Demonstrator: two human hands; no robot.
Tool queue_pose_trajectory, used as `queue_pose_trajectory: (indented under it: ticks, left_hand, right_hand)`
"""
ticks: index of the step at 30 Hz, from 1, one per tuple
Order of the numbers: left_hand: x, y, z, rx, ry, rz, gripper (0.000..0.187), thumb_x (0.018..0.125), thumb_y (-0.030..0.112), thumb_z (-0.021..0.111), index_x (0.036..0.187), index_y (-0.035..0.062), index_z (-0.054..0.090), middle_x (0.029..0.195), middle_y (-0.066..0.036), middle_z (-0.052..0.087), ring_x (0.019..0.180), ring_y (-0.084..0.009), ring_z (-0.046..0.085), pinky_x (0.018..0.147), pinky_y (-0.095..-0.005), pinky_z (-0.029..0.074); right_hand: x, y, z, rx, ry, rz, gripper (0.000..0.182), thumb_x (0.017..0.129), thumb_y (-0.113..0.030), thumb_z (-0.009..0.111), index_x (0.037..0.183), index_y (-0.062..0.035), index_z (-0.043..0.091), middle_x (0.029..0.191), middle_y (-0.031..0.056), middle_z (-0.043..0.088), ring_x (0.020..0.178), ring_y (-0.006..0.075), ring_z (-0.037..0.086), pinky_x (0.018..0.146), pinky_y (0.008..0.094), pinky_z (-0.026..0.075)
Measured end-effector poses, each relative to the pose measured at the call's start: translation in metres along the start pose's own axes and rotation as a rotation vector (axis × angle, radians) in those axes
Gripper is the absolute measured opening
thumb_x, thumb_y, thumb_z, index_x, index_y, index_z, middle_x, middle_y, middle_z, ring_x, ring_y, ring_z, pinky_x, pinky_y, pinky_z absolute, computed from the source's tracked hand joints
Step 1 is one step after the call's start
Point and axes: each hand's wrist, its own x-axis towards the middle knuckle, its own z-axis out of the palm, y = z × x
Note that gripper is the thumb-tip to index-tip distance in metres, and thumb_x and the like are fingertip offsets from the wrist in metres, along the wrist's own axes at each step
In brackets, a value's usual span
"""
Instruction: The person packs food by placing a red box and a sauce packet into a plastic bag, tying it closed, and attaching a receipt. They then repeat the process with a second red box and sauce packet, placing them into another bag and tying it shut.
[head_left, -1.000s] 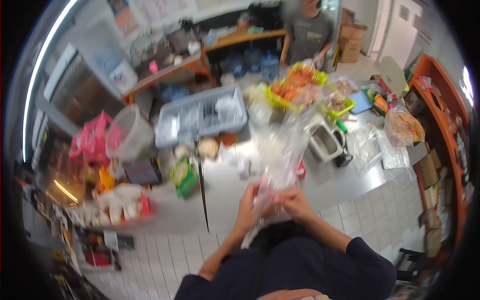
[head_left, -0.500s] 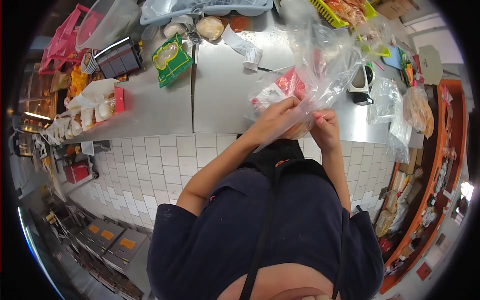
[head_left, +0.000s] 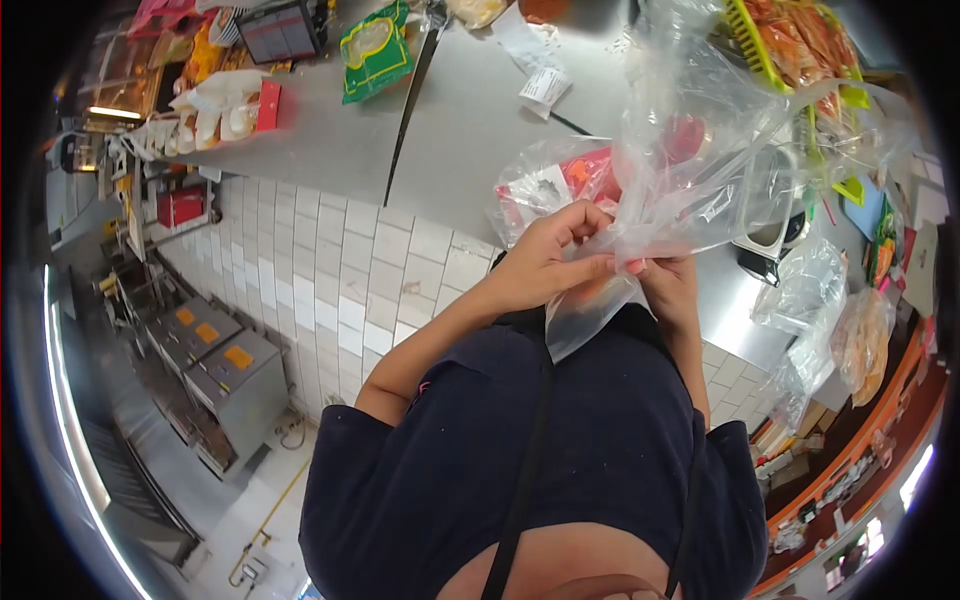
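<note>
Both hands pinch a clear plastic bag (head_left: pixel 690 205) over the counter's front edge. My left hand (head_left: pixel 560 250) has its thumb and fingers closed on the gathered plastic. Close beside it, my right hand (head_left: pixel 668 285) is closed on the same bag, its fingers partly hidden by the film. One corner of the bag hangs below the hands, with something orange-brown inside that I cannot make out. A red and white package (head_left: pixel 575 178) in clear wrap lies just beyond my left hand.
On the steel counter (head_left: pixel 480 95) lie a green packet (head_left: pixel 378 55) and a paper receipt (head_left: pixel 543 88). A yellow basket (head_left: pixel 745 40) of orange food stands at the far right. Clear plastic bags (head_left: pixel 805 290) hang over the right edge. White-and-red cartons (head_left: pixel 225 110) line the left.
My hands have come closer together, bunching the bag between them. Its lower corner now hangs out below my fingers. The whole view has turned and shifted.
</note>
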Motion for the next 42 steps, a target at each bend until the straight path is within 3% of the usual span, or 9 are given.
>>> queue_pose_trajectory:
  ticks: [2, 3, 8, 10, 12, 19, 26, 35, 42]
  left_hand:
    - [-0.001, -0.002, 0.002, 0.103, 0.079, 0.071, 0.021, 0.08, 0.012, 0.063, 0.093, 0.0029, 0.05, 0.085, -0.002, 0.054, 0.082, -0.0061, 0.048, 0.072, -0.0211, 0.038]
    - [0.002, -0.004, -0.001, 0.109, 0.131, 0.07, 0.02, 0.079, 0.012, 0.064, 0.091, 0.0027, 0.05, 0.085, -0.001, 0.054, 0.08, -0.0055, 0.047, 0.07, -0.0207, 0.038]
    - [0.013, -0.001, -0.019, -0.439, 0.021, -0.067, 0.021, 0.081, 0.009, 0.059, 0.099, 0.0015, 0.05, 0.089, -0.003, 0.056, 0.08, -0.006, 0.052, 0.071, -0.0216, 0.043]
    - [0.013, 0.001, -0.025, -0.597, -0.033, -0.086, 0.032, 0.083, 0.006, 0.055, 0.113, 0.0, 0.047, 0.099, -0.008, 0.059, 0.091, -0.0126, 0.057, 0.079, -0.0258, 0.046]
    - [0.017, -0.015, -0.034, -0.862, -0.335, -0.001, 0.041, 0.084, 0.007, 0.054, 0.122, -0.0002, 0.042, 0.11, -0.012, 0.056, 0.101, -0.0197, 0.056, 0.088, -0.0316, 0.045]
    - [0.013, -0.029, -0.025, -0.803, -0.137, -0.231, 0.039, 0.085, 0.006, 0.052, 0.122, -0.0002, 0.042, 0.115, -0.012, 0.053, 0.101, -0.0221, 0.056, 0.088, -0.0351, 0.045]
    - [0.018, -0.036, -0.009, -0.444, 0.074, -0.063, 0.023, 0.081, 0.01, 0.063, 0.101, -0.0014, 0.059, 0.088, -0.002, 0.06, 0.077, -0.0047, 0.054, 0.067, -0.019, 0.044]
    - [0.018, -0.035, -0.007, -0.411, 0.28, 0.0, 0.016, 0.08, 0.003, 0.061, 0.095, -0.0034, 0.061, 0.089, -0.006, 0.062, 0.08, -0.0087, 0.056, 0.072, -0.0221, 0.046]
    - [0.017, -0.032, -0.01, -0.613, 0.136, -0.068, 0.015, 0.077, 0.001, 0.064, 0.087, 0.0018, 0.053, 0.083, -0.003, 0.059, 0.078, -0.0085, 0.057, 0.069, -0.0217, 0.047]
  right_hand:
    - [-0.005, -0.014, -0.001, -0.351, 0.187, 0.072, 0.014, 0.069, -0.002, 0.068, 0.084, -0.0021, 0.069, 0.094, 0.0089, 0.06, 0.092, 0.0179, 0.055, 0.083, 0.03, 0.042]
    - [-0.002, -0.019, -0.005, -0.722, 0.127, -0.143, 0.019, 0.068, 0.001, 0.068, 0.087, -0.0018, 0.068, 0.079, 0.0033, 0.055, 0.078, 0.0156, 0.054, 0.073, 0.0273, 0.042]
    - [0.003, -0.034, 0.004, -0.564, 0.204, 0.063, 0.019, 0.07, -0.001, 0.068, 0.089, -0.0031, 0.068, 0.082, 0.0032, 0.049, 0.079, 0.0118, 0.045, 0.068, 0.0235, 0.037]
    - [0.006, -0.034, -0.002, -0.831, 0.211, -0.232, 0.019, 0.073, -0.003, 0.065, 0.092, -0.002, 0.067, 0.078, 0.0009, 0.046, 0.075, 0.0104, 0.043, 0.064, 0.0218, 0.034]
    - [0.006, -0.038, -0.009, -0.78, 0.225, -0.201, 0.018, 0.074, -0.003, 0.064, 0.092, -0.0011, 0.067, 0.074, -0.0001, 0.044, 0.072, 0.0103, 0.042, 0.062, 0.0217, 0.033]
    - [0.01, -0.027, 0.003, -0.607, 0.174, -0.221, 0.016, 0.076, -0.001, 0.061, 0.092, 0.0027, 0.065, 0.077, 0.0037, 0.053, 0.071, 0.0112, 0.047, 0.062, 0.0214, 0.035]
    - [0.008, -0.005, 0.009, -0.535, 0.381, -0.154, 0.014, 0.075, 0.002, 0.06, 0.088, 0.0062, 0.063, 0.084, 0.0086, 0.06, 0.077, 0.0141, 0.055, 0.069, 0.0244, 0.042]
    - [0.023, -0.01, -0.005, -1.24, -0.009, -0.83, 0.023, 0.056, 0.009, 0.068, 0.078, 0.0015, 0.063, 0.073, 0.0132, 0.063, 0.066, 0.0269, 0.06, 0.062, 0.031, 0.047]
    - [0.029, -0.04, -0.007, -1.074, -0.327, -0.472, 0.023, 0.051, -0.001, 0.075, 0.071, -0.0033, 0.065, 0.067, 0.0059, 0.062, 0.06, 0.0166, 0.057, 0.053, 0.0253, 0.041]
